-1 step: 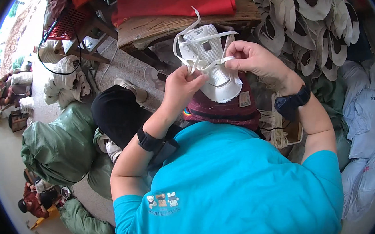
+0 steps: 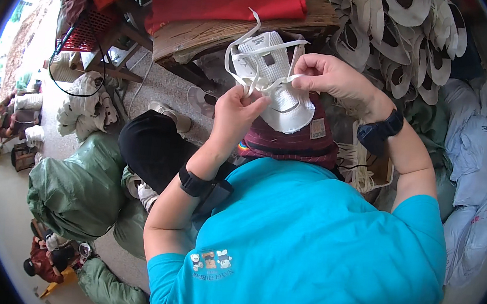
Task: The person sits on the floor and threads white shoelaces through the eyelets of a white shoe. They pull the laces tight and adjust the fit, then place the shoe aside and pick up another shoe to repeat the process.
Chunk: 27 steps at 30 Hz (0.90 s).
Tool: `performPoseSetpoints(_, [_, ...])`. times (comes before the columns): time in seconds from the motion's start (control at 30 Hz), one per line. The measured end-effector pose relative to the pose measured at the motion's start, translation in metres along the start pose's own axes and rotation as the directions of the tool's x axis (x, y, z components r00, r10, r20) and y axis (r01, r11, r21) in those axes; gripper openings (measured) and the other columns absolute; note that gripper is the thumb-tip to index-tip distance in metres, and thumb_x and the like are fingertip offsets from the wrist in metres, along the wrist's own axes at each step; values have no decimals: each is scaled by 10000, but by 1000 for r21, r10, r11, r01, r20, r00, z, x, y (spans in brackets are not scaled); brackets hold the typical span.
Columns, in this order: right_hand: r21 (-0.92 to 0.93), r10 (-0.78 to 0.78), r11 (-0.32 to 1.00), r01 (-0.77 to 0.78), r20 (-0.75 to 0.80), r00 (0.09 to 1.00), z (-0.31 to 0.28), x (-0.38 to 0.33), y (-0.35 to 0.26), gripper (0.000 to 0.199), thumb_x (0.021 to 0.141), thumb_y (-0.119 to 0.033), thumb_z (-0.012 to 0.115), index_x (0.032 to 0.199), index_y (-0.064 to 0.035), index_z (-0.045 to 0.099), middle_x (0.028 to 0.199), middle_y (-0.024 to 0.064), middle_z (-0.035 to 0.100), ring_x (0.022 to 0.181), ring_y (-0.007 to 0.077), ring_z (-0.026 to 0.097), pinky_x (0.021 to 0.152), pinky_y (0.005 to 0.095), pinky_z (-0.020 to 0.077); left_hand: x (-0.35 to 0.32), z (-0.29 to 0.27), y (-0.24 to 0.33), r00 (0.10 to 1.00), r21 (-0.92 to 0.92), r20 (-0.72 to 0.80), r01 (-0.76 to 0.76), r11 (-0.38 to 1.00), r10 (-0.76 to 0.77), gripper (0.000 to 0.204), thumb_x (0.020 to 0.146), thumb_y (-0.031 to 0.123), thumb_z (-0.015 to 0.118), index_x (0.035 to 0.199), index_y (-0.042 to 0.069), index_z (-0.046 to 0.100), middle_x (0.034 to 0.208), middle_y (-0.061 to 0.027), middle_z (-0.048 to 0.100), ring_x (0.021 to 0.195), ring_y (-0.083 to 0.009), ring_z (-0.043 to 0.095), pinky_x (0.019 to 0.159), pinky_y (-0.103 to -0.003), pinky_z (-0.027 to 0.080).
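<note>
A white mesh shoe upper (image 2: 286, 110) rests over my lap, its rounded toe toward me and its tongue (image 2: 268, 67) pointing away. A flat white shoelace (image 2: 275, 52) runs across it, with loose lengths looping past the far end. On the upper's left edge, my left hand (image 2: 236, 112) is closed in a pinch, thumb lying against the lacing. My right hand (image 2: 331, 78) pinches the lace between thumb and fingertips at the right edge. Exactly how much lace sits under the left fingers is hidden.
Ahead stands a worn wooden table (image 2: 237, 24) with red cloth (image 2: 227, 9). Many shoe uppers (image 2: 403, 44) hang at the far right. A box of laces (image 2: 363, 174) is by my right side. Green sacks (image 2: 78, 187) lie at left, white sacks (image 2: 479, 167) at right. Other people (image 2: 46, 259) sit far left.
</note>
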State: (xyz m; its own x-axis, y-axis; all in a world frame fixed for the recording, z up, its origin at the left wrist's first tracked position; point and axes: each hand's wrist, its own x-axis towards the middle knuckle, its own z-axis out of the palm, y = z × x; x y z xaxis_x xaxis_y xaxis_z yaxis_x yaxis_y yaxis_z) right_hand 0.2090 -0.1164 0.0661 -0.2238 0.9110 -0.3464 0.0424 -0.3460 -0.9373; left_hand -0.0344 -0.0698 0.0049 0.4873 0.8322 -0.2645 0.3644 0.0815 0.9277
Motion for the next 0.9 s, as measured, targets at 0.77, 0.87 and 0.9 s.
performPoseSetpoints(0.77, [-531,-274,814,237,9,962,-21,2,11,200,865,-212,723,954,-42,669,827,25,600,784,142,578,721,282,455,4,-48,-18,856,-762,514,487,426,-59,162,992,192,589,1048,43,559,715,62,379,590,-30,326,541,-206,311])
performPoseSetpoints(0.87, [-573,-389,756,318,-2,921,-8,-10,1,204,852,-193,734,978,-44,675,871,46,625,802,175,596,721,315,480,9,-63,-4,880,-760,455,462,456,-134,259,1039,296,502,956,58,563,698,53,368,585,-50,321,551,-218,313])
performPoseSetpoints(0.9, [-634,-540,626,454,67,839,-5,-12,6,210,843,-171,743,1001,-47,683,901,53,639,798,177,598,719,324,489,12,-67,1,892,-786,443,436,439,-93,286,1046,309,482,920,64,559,694,49,363,581,-58,316,552,-225,313])
